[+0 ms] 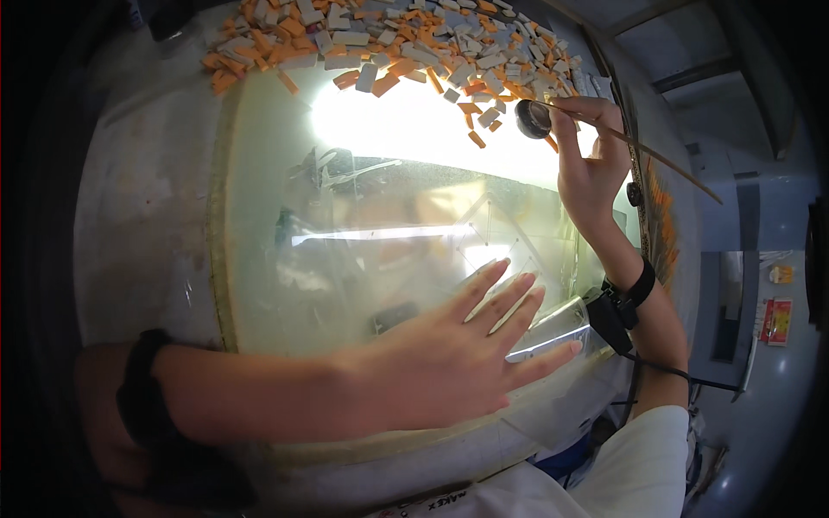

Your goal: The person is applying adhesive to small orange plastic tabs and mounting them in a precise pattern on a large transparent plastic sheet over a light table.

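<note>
Head view: the left hand (449, 363) lies flat, palm down and fingers spread, on a pale glass sheet (285, 173) that covers most of a grey worktable (138, 207); it grips nothing and simply presses the sheet near its near edge. The right hand (587, 164) is raised at the far right of the sheet, fingers closed around a thin stick (665, 164), and a small round dark tool (533, 118) sits at its fingertips; whether the tool is fixed to the stick cannot be told. The stick's long axis runs from the fingertips down and out to the right, past the table edge. A heap of small orange and grey blocks (389, 43) lies along the far edge of the table, spilling onto the sheet's far rim. The dark tool is just beside the nearest loose blocks, at the heap's right end, so the right hand is much the nearer to the heap; the left hand is well apart from it, across the whole sheet. Both wrists wear dark bands. Glare on the sheet hides its far part.
</note>
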`<move>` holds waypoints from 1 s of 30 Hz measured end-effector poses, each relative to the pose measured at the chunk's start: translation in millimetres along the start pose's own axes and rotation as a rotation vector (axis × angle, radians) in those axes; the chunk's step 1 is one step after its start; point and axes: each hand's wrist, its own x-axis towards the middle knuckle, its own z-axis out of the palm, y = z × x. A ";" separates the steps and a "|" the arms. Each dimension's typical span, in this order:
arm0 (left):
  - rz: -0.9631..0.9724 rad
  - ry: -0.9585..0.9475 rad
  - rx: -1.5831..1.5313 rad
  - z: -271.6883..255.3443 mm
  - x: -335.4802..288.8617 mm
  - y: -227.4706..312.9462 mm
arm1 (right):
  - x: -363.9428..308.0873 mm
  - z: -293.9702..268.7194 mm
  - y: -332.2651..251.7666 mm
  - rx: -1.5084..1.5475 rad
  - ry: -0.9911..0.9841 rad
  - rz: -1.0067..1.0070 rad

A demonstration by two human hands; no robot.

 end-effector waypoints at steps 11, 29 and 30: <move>-0.101 -0.036 0.018 -0.2 0.6 4.7 | 0.8 0.9 2.6 -0.017 0.072 -0.018; -0.104 -0.058 0.031 -2.9 1.6 6.6 | 1.8 3.7 7.9 -0.055 0.059 -0.029; -0.104 -0.058 0.031 -3.0 1.5 6.5 | 1.7 3.7 8.1 -0.062 0.056 -0.030</move>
